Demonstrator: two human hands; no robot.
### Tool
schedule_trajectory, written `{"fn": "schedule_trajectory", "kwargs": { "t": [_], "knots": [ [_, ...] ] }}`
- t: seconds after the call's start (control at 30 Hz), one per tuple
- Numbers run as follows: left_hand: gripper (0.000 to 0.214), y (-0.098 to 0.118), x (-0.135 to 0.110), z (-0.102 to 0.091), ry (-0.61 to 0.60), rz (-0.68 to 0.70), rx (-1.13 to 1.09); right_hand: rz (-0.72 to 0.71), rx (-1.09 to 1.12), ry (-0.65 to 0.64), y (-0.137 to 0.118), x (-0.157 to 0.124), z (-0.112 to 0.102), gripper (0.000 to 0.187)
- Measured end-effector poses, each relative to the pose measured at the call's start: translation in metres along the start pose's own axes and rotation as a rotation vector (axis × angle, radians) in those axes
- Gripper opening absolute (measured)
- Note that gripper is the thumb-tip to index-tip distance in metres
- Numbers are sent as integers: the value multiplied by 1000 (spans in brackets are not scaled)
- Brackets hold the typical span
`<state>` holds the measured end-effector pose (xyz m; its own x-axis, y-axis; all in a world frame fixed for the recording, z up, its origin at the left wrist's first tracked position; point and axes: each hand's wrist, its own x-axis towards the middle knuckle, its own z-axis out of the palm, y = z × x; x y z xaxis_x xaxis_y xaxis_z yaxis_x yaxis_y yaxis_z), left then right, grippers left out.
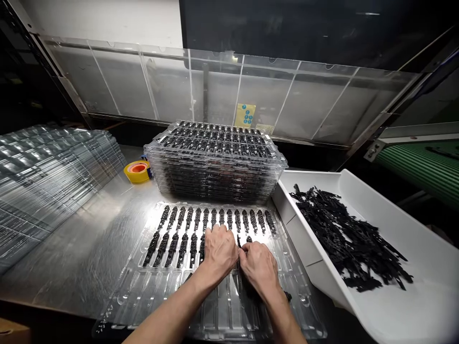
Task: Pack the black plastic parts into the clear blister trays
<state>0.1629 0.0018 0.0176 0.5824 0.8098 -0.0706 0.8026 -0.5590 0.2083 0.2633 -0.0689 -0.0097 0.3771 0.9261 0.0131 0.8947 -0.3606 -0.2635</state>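
Note:
A clear plastic tray (pixel 304 300) lies before me on the metal bench, its pockets running in rows. Slim black plastic parts (pixel 172 250) fill the far row and the left of the second row. Over the second row, my left hand (pixel 220 249) is closed, knuckles up, and its fingertips are hidden. Close beside it, my right hand (pixel 261 268) has its fingers curled and thumb pressed in at a thin black part standing between the hands. More black pieces show partly under both forearms.
A white bin (pixel 315 260) of loose black parts stands at the right. Behind the tray rises a stack of filled trays (pixel 215 165). At left are stacked clear trays (pixel 53 177) and yellow tape (pixel 137 172). A green conveyor belt (pixel 423 165) runs at far right.

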Motion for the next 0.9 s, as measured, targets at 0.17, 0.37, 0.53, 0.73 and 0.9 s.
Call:
{"fn": "schedule_trajectory", "kwargs": {
  "t": [0.17, 0.37, 0.53, 0.73, 0.9],
  "knots": [
    [26, 9, 6, 2, -2, 58, 28, 30, 26, 14, 4, 2, -1, 25],
    [22, 6, 7, 14, 3, 106, -15, 15, 63, 59, 8, -1, 2, 22],
    [17, -3, 2, 15, 44, 87, -26, -47, 78, 73, 12, -3, 4, 24],
    [18, -1, 2, 21, 65, 53, -86, -119, 68, 97, 17, -6, 6, 24],
    [23, -27, -3, 3, 82, 23, -173, -158, 71, 106, 22, -6, 7, 26]
  ]
}}
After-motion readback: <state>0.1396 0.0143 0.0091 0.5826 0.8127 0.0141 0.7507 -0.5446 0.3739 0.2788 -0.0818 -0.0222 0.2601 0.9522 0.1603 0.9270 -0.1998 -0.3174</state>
